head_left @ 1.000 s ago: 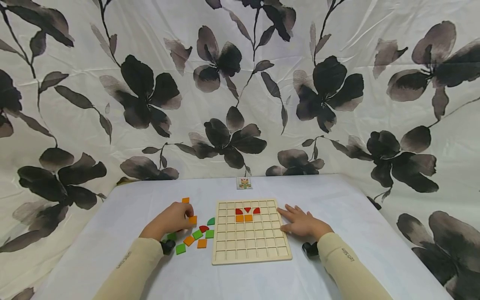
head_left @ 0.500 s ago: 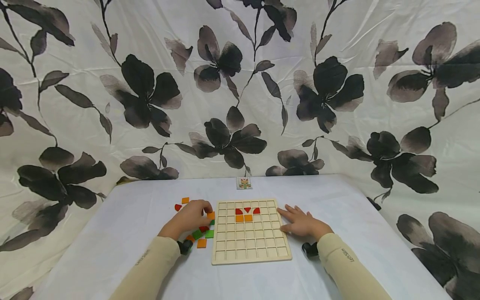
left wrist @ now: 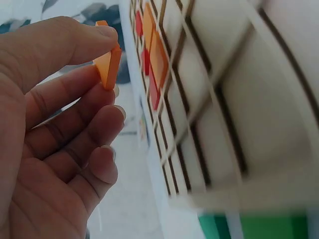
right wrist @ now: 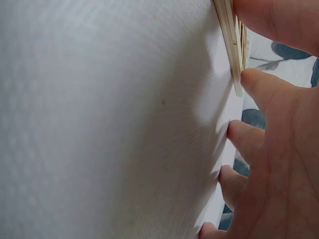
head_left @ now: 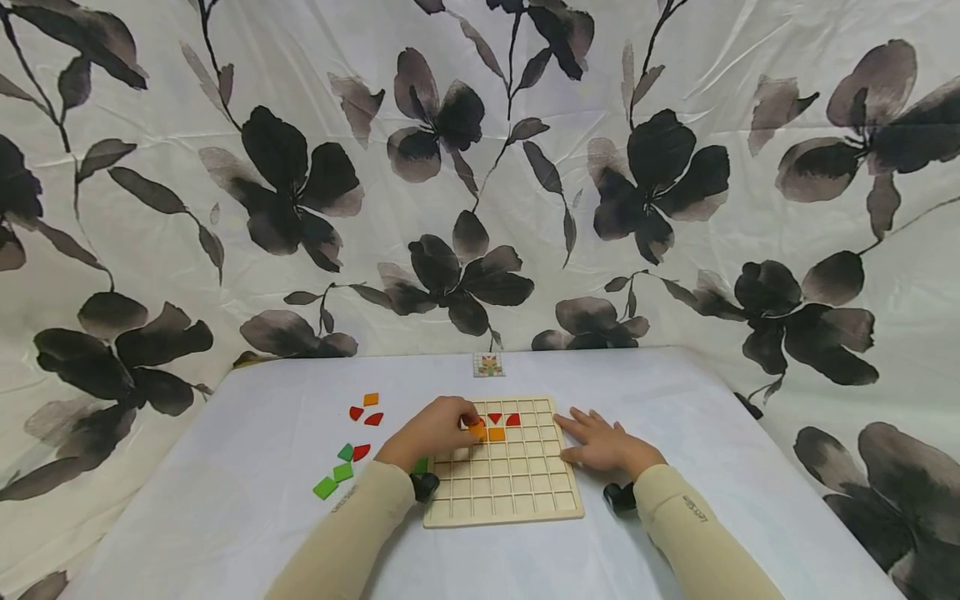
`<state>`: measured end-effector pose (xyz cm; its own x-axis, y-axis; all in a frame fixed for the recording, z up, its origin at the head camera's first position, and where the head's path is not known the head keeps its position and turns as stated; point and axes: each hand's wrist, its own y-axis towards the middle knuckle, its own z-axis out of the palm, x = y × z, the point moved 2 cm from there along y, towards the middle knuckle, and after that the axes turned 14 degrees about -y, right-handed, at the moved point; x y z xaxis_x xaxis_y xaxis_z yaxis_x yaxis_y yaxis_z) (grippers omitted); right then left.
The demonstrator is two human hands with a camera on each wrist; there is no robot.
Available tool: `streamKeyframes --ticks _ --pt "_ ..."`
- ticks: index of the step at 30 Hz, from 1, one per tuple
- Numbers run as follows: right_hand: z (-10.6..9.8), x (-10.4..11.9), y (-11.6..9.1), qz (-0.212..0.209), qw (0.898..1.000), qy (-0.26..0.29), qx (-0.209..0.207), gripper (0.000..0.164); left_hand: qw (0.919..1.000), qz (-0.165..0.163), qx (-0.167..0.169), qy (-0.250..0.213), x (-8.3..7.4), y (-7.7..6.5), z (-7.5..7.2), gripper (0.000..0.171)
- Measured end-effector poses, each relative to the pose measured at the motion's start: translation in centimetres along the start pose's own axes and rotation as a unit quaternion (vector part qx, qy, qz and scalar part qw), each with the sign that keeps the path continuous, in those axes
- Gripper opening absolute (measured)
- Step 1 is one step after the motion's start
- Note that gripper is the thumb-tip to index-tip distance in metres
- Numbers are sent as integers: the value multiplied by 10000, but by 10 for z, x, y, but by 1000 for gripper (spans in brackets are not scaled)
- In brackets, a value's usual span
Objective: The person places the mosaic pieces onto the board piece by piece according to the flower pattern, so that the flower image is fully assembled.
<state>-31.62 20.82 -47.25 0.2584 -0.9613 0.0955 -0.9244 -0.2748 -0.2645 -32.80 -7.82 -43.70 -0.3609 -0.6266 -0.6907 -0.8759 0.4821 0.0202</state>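
My left hand (head_left: pixel 435 429) is over the upper left of the wooden grid board (head_left: pixel 517 483), pinching an orange square tile (left wrist: pixel 109 64) between thumb and forefinger. In the left wrist view the tile is tilted and apart from the board. Red pieces (head_left: pixel 513 420) and orange squares (left wrist: pixel 159 59) sit in the grid's upper cells, partly covered by the left hand in the head view. With fingers spread, my right hand (head_left: pixel 611 446) rests at the board's right edge; its thumb and forefinger touch that edge (right wrist: pixel 232 45) in the right wrist view.
Left of the board lie loose green tiles (head_left: pixel 326 487), red pieces (head_left: pixel 373 419) and an orange tile (head_left: pixel 371 399). Some loose tiles are hidden behind the left arm. A small pattern card (head_left: pixel 489 365) lies at the white table's (head_left: pixel 225 517) far edge, before a floral cloth (head_left: pixel 450 275).
My left hand has carried the orange tile rightward from the loose pieces to above the board's upper left. The right hand stays at the board's edge.
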Motion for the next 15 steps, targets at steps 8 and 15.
streamKeyframes --ticks 8,15 --pt "-3 2 -3 -28 9999 124 20 67 9993 331 134 69 -12 17 19 22" --pt "-4 2 -3 -45 10000 71 -2 67 9993 116 78 345 -25 29 31 23"
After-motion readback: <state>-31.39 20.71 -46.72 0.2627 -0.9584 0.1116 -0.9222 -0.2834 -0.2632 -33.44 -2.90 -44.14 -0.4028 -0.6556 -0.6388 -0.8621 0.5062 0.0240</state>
